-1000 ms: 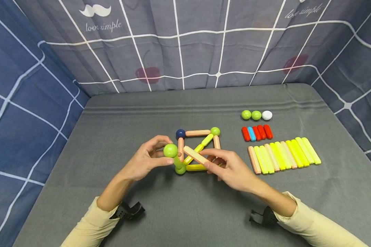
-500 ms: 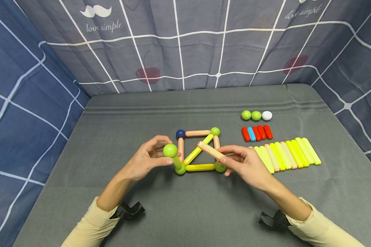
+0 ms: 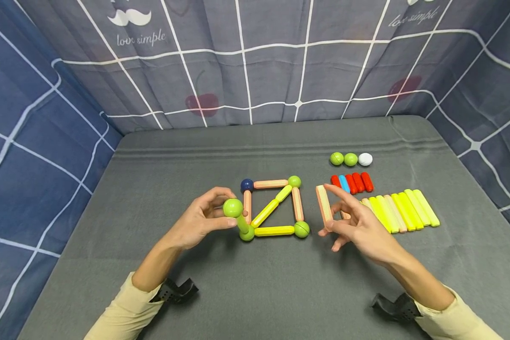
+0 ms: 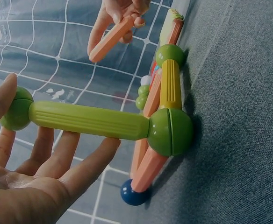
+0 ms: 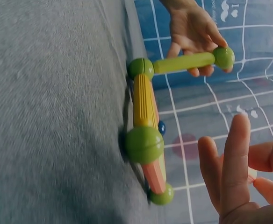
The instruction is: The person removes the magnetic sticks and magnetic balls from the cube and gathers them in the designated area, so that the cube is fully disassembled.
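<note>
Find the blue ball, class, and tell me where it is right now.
In the head view, the blue ball sits at the square's far left corner, touching the ends of two pink sticks, just beyond the left hand.

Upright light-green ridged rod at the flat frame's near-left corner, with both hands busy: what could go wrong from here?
1. The upright light-green ridged rod rises from a single round green corner ball, while the left hand holds the round green top ball; a tug might tip or detach it.
2. The right hand pinches a ridged peach rod in the air with thumb and fingertip, so it could slip and fall.
</note>
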A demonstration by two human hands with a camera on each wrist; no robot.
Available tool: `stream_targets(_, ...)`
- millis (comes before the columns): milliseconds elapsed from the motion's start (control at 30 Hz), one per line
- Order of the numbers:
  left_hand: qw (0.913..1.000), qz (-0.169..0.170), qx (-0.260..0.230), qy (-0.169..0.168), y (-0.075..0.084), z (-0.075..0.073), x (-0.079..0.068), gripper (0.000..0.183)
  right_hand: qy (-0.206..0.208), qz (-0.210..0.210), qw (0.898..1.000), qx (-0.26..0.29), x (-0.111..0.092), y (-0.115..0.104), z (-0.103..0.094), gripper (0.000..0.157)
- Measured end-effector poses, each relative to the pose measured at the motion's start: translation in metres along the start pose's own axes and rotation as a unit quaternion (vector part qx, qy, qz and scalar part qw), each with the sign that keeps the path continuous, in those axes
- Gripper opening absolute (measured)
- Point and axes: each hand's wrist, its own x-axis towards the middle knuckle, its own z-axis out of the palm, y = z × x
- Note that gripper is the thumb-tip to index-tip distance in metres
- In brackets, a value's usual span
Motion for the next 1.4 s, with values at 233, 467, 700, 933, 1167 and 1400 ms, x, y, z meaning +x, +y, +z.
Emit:
stream_targets(233, 1.0, 0.003, -0.005, -0.003, -0.001, 0.0, 0.0, 0.039, -0.008, 0.014, 1.0, -0.004, -0.008, 0.002, -0.012, 0.08)
stream_targets(467, 1.0, 0.007, -0.003, -0.003, 0.0, -0.001, 0.0, 0.039, -0.015, 0.018, 1.0, 0.003, -0.013, 0.006, -0.02, 0.074)
stream_targets(700, 1.0, 0.008, -0.001, -0.004, -0.001, -0.001, 0.0, 0.038, -0.009, 0.036, 0.999, 0.025, -0.016, 0.007, -0.024, 0.087)
stream_targets(933, 0.9998, 0.016, -0.012, -0.005, -0.002, -0.002, 0.001, 0.039, -0.01, 0.022, 1.0, 0.007, -0.022, 0.01, -0.03, 0.082)
stream_targets(1167, 0.9999, 0.009, -0.007, 0.0, -0.003, -0.002, 0.001, 0.038, 0.028, 0.005, 0.998, -0.056, -0.028, 0.01, -0.042, 0.073)
stream_targets(1400, 0.9997, 0.02, -0.008, -0.009, -0.004, -0.002, 0.0, 0.038, 0.102, -0.022, 0.983, -0.153, -0.035, 0.009, -0.06, 0.069)
